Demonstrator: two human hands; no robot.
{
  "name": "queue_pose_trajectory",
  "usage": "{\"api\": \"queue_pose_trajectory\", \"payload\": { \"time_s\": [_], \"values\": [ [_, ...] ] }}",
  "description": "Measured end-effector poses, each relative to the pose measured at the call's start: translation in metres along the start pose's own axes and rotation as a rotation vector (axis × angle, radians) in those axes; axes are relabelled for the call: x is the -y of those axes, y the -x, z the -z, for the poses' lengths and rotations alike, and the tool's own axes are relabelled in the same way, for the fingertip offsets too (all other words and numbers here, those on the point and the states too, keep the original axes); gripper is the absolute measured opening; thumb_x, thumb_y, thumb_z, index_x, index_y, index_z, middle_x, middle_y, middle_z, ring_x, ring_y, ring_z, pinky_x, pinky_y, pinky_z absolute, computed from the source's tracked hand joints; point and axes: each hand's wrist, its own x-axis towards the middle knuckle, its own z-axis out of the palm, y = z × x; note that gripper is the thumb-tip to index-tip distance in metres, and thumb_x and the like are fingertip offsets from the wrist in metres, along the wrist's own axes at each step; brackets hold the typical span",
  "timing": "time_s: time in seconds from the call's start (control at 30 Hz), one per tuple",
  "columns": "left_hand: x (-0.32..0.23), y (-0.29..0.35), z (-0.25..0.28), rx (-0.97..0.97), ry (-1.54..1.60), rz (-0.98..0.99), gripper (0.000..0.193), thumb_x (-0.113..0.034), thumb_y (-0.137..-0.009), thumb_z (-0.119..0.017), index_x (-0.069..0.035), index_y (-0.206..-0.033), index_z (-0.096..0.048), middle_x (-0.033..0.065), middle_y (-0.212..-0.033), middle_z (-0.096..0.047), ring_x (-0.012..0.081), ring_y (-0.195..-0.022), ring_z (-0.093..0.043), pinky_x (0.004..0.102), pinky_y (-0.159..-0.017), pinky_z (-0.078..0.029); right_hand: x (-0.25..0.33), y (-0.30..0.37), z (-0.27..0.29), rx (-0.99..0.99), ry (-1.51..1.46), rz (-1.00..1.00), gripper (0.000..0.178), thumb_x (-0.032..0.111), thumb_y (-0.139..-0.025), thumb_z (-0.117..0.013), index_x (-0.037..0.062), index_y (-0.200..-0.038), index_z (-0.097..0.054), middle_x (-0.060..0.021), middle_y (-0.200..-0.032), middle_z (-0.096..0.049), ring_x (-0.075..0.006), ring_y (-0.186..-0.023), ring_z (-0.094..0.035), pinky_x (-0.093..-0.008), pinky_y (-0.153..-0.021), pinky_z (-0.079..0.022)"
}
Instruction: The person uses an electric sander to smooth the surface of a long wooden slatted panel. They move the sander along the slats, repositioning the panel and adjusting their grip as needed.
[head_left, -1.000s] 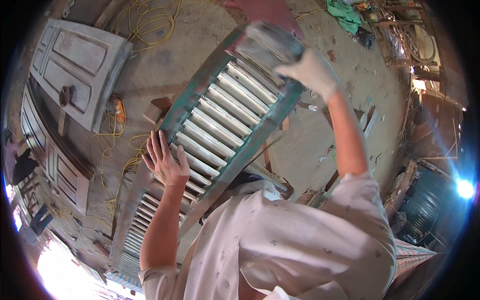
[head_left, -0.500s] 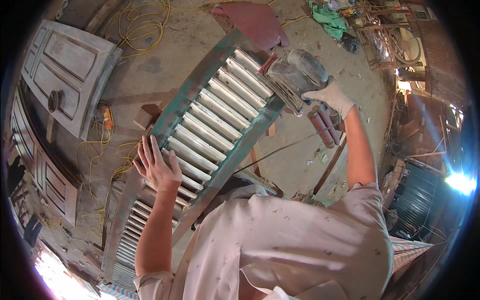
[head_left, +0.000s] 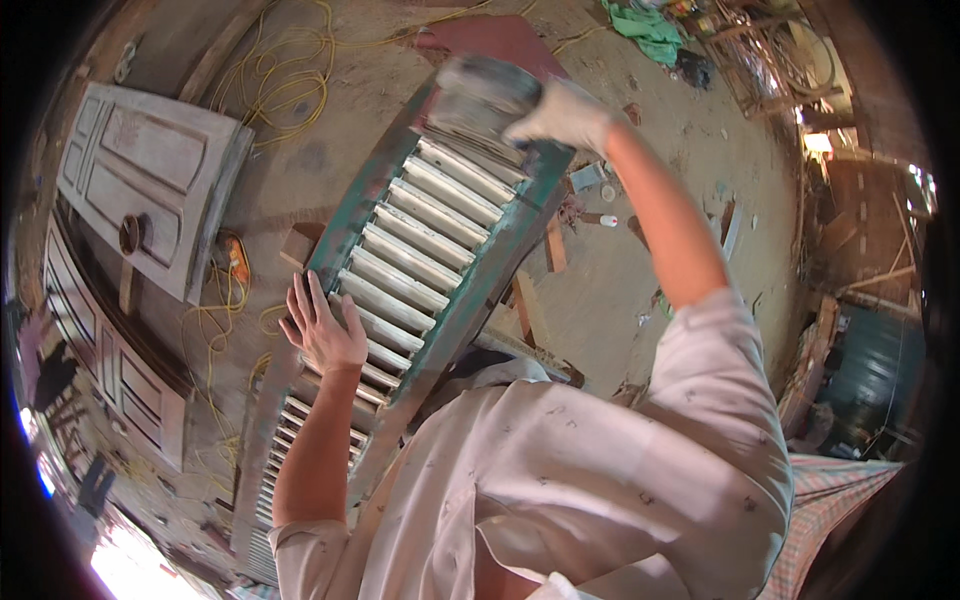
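Head view, looking down. A louvred shutter [head_left: 420, 260] with a green frame and pale slats runs on a slant from upper centre down to lower left, propped above a dusty floor [head_left: 640, 250].

My left hand [head_left: 322, 330] lies flat on the shutter's left rail and lower slats, fingers spread wide, gripping nothing, just pressing on the wood.

My right hand [head_left: 562, 115], pale with dust or gloved, I cannot tell which, is at the shutter's top end. It is wrapped around a grey sander [head_left: 480, 95], which sits on the upper slats and top rail. The tool is blurred, so I cannot make out its details. Fingers are curled over its near side, holding it.

My pale shirt [head_left: 580, 470] fills the lower middle of the picture.

Around the work: a white panelled door [head_left: 150, 190] lies flat on the left, well apart from the shutter. Yellow cable [head_left: 265, 75] loops over the floor above it and runs down past an orange plug block [head_left: 235, 258] near the shutter's left rail. A green cloth [head_left: 650, 25] lies at the top. Wood offcuts [head_left: 550, 250] are scattered just right of the shutter.
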Motion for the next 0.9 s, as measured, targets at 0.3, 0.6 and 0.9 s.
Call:
{"api": "queue_pose_trajectory", "payload": {
  "time_s": [0.3, 0.6, 0.9],
  "values": [
    [-0.002, 0.006, 0.001, -0.006, 0.005, 0.01, 0.077, -0.045, -0.108, -0.058, -0.015, -0.175, -0.036, 0.0111, -0.181, -0.035, 0.0377, -0.165, -0.032, 0.0726, -0.131, -0.014, -0.036, 0.067, -0.033, 0.081, -0.089, -0.107, 0.081, 0.045, -0.073, -0.099, -0.0085, -0.128, -0.075, -0.0247, -0.123, -0.08, -0.0307, -0.115, -0.078, -0.0402, -0.104, -0.059],
    [-0.005, -0.001, 0.009, -0.02, 0.019, -0.012, 0.071, -0.045, -0.111, -0.057, -0.015, -0.173, -0.04, 0.0115, -0.179, -0.038, 0.0372, -0.165, -0.033, 0.0725, -0.131, -0.016, 0.002, -0.018, -0.008, 0.144, -0.168, -0.038, 0.065, 0.041, -0.073, -0.101, -0.0011, -0.119, -0.084, -0.0124, -0.107, -0.082, -0.0241, -0.089, -0.074, -0.0387, -0.083, -0.06],
    [-0.01, 0.004, 0.011, 0.002, 0.05, 0.014, 0.072, -0.046, -0.11, -0.056, -0.014, -0.173, -0.04, 0.0124, -0.18, -0.036, 0.0385, -0.165, -0.032, 0.0726, -0.131, -0.013, -0.098, 0.1, -0.028, 0.07, -0.41, -0.146, 0.066, 0.036, -0.076, -0.103, -0.0034, -0.123, -0.078, -0.0063, -0.09, -0.077, -0.0142, -0.073, -0.068, -0.0308, -0.059, -0.054]
  ]
}}
